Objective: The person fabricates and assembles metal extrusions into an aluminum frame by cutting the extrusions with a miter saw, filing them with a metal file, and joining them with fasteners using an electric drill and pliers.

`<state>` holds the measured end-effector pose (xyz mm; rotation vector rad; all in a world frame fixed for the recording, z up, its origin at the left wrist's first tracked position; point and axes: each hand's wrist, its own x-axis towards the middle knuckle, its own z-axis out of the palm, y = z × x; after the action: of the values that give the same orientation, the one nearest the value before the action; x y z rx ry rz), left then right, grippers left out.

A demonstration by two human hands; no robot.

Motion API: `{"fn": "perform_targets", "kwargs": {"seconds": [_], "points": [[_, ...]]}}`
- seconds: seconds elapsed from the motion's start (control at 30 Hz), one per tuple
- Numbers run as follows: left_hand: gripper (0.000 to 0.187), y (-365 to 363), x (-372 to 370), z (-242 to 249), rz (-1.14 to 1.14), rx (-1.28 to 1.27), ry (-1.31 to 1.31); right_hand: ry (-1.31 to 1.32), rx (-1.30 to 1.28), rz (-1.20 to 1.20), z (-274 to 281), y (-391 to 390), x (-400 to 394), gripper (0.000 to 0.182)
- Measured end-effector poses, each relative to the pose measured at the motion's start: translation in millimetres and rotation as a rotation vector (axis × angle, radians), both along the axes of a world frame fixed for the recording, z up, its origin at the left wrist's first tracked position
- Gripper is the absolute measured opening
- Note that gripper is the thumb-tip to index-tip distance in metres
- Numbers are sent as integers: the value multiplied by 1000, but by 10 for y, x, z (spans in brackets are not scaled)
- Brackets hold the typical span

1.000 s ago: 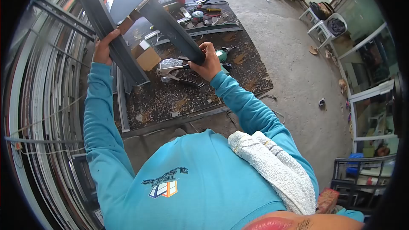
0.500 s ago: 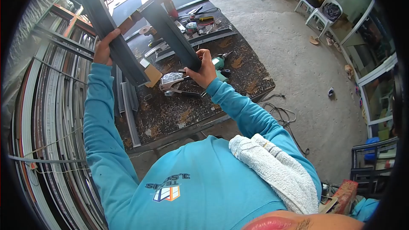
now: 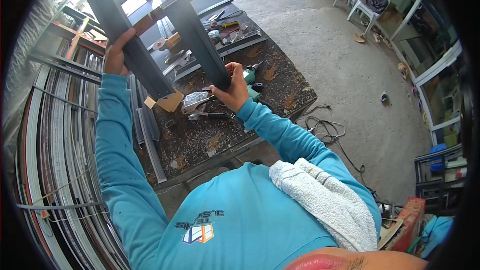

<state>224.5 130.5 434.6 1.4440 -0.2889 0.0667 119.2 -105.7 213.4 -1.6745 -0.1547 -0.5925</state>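
Note:
My left hand (image 3: 117, 56) is wrapped round a long dark grey metal profile (image 3: 112, 17), which is held slanting above the left part of the workbench. A second, shorter dark profile (image 3: 196, 37) has its near end in my right hand (image 3: 232, 86). Brown strips (image 3: 150, 20) cross between the two profiles near their far parts. Under and beside my right hand lie locking pliers (image 3: 197, 106) and a green power drill (image 3: 250, 74). A cardboard piece (image 3: 170, 101) is just below the near end of the left profile.
The dark workbench (image 3: 200, 142) is strewn with shavings, tools and metal strips. Many long profiles (image 3: 50, 135) stand stacked at the left. Cables (image 3: 327, 130) lie on the floor right of the bench. White chairs (image 3: 370, 7) stand at the upper right.
Both profiles and my hands have shifted slightly left in view, with the right hand a little lower. The bench and room have also shifted left as the view moved.

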Motion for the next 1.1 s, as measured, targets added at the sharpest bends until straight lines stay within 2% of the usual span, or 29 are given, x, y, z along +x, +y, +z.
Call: {"fn": "perform_targets", "kwargs": {"seconds": [0.3,0.6,0.7,0.8,0.9,1.0,1.1], "points": [[26,17,189,71,-131,0,-16,-54,-5,-42,155,-113,-102,72],[21,-336,92,327,-260,-41,-73,-110,-16,-106,372,-252,-271,75],[29,-512,102,398,-244,-64,-156,-132,-5,-130,451,-317,-296,74],[17,-660,97,500,-321,-118,-187,-153,9,-151,567,-402,-357,74],[16,-778,-6,613,-420,-113,-174,-174,-9,-190,642,-483,-417,74],[17,-887,89,626,-399,-140,-231,-191,-37,-235,672,-580,-460,74],[28,-1000,59,681,-383,-116,-244,-214,-42,-267,689,-666,-490,76]]}}
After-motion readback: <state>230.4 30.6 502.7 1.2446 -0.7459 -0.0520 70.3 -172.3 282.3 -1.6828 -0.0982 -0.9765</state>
